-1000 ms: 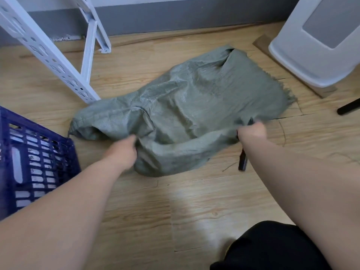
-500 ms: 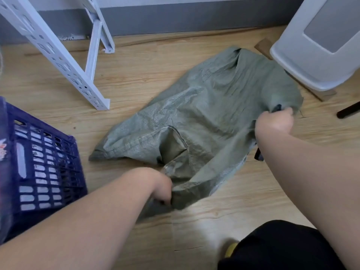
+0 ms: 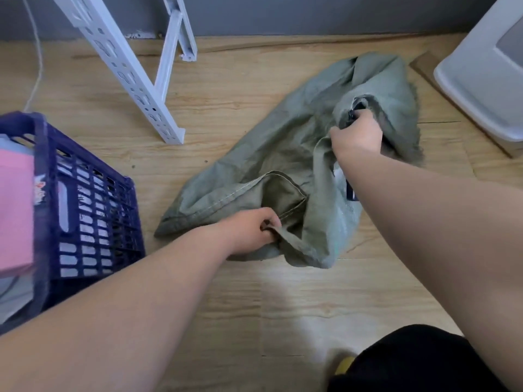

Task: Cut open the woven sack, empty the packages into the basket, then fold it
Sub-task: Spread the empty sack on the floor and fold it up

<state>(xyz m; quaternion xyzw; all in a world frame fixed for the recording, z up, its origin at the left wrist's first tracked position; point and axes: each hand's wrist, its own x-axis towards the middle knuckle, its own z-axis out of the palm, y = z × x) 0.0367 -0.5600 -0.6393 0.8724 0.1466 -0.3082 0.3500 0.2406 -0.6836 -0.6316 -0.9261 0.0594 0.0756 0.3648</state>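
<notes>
A limp grey-green woven sack [image 3: 283, 148] lies flat and crumpled on the wooden floor, running from near centre to the upper right. My left hand [image 3: 252, 232] grips its stitched near end, fingers curled round a fold. My right hand [image 3: 358, 134] grips the frayed far end together with a dark object, partly hidden in the fist. The blue slatted basket [image 3: 93, 210] stands at the left with a pink package [image 3: 15, 213] and pale packages inside.
A white perforated metal frame leg [image 3: 135, 77] slants down to the floor behind the basket. A white plastic bin [image 3: 481, 80] stands at the upper right on a cardboard piece. My dark-clothed knee [image 3: 410, 360] is at the bottom right.
Both hands took hold of the sack's ends. The left hand pulled the stitched end toward me while the right hand carried the frayed end away to the upper right, stretching the sack lengthwise.
</notes>
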